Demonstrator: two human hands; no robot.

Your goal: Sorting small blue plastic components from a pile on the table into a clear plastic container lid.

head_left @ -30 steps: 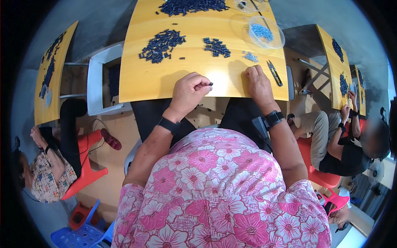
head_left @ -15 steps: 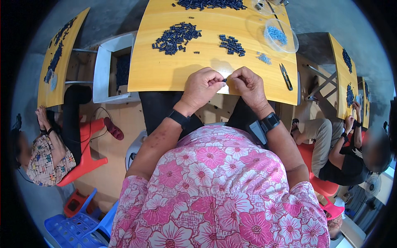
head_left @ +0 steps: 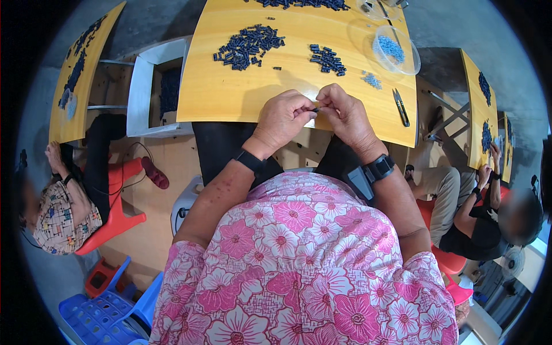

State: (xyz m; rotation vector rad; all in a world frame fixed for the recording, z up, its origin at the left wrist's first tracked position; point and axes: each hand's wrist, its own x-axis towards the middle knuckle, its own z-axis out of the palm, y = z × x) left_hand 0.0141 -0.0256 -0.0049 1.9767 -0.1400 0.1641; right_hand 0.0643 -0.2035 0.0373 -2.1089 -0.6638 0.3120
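Over the near edge of the yellow table (head_left: 230, 100), my left hand (head_left: 282, 119) pinches a small dark cylindrical piece (head_left: 315, 109) between thumb and forefinger. My right hand (head_left: 348, 118) has its thumb and forefinger closed at the other end of that piece; whatever they grip there is too small to make out. Beyond my hands lie a large heap of dark cylindrical pieces (head_left: 247, 47) and a smaller heap (head_left: 327, 59). A little pile of pale blue small parts (head_left: 371, 80) sits to the right, beside black thread snips (head_left: 401, 108).
A clear plastic tub (head_left: 409, 64) holds more blue parts (head_left: 392, 49). More dark pieces (head_left: 305, 4) cover the table's far end. A white box (head_left: 137, 103) stands left of the table. Co-workers sit on both sides, one by a red chair (head_left: 118, 227); a blue chair (head_left: 92, 319) is behind left.
My right hand has moved left, so its fingertips now meet the dark piece held by my left hand. The view has shifted slightly.
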